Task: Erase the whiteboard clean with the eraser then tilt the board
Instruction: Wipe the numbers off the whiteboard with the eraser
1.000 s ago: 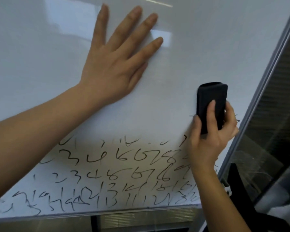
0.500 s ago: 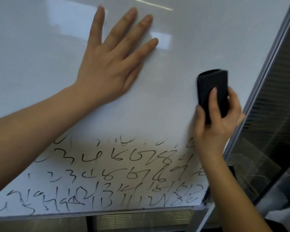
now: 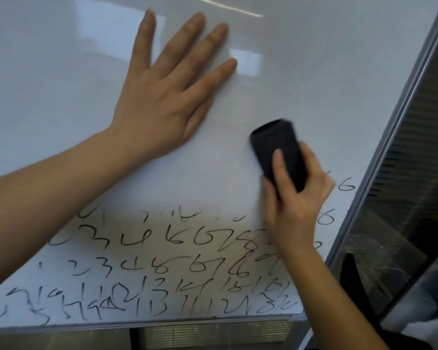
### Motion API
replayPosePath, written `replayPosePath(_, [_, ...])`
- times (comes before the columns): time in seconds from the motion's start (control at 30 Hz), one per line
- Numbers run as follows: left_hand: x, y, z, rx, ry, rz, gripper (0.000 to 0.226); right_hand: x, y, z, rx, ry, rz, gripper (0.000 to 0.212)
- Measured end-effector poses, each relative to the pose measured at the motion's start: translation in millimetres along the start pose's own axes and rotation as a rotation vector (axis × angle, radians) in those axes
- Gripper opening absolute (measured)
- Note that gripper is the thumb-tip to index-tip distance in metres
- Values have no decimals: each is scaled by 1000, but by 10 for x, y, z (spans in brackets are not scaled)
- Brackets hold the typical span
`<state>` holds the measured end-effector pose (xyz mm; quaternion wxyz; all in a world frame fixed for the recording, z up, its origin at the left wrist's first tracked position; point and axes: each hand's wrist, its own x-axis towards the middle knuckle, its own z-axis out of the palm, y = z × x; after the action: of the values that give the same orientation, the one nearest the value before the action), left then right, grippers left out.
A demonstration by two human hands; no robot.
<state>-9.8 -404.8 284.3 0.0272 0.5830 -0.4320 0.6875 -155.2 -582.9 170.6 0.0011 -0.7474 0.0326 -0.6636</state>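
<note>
The whiteboard [image 3: 301, 72] fills most of the view. Its upper part is wiped white, while several rows of black handwritten numbers [image 3: 162, 269] cover the lower part. My left hand [image 3: 170, 94] lies flat on the wiped area, fingers straight and spread. My right hand [image 3: 296, 195] grips a black eraser [image 3: 278, 150] and presses it against the board just above the top row of numbers, right of centre. The eraser is motion-blurred. A few numbers show to the right of my right hand, near the board's edge.
The board's grey metal frame [image 3: 400, 117] runs diagonally down the right side, and its bottom rail [image 3: 162, 322] crosses the lower view. Behind the right edge are a dark slatted panel [image 3: 430, 97] and glass.
My right hand has swept the eraser leftward and down from the right edge toward the board's middle. Numbers near the right edge are uncovered. My left hand stays flat in place.
</note>
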Motion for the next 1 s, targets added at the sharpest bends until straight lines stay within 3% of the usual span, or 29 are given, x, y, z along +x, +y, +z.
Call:
replayPosePath(0.17, [8,4,-6,-6,4,-4,42,490,428,-160,-114,157,94,39])
replayPosePath(0.3, [-6,-2,-7,-1,9,4,43,311,552,-207,-148,159,118,38])
replayPosePath(0.5, [-18,-14,-2,-14,16,1,43,-570,448,-221,-96,39,228,46])
replayPosePath(0.8, [-25,13,27,-35,9,-13,43,90,768,-292,-127,134,183,39])
replayPosePath(1.0, [-45,9,10,-54,12,-18,42,-230,612,-254,-138,159,309,42])
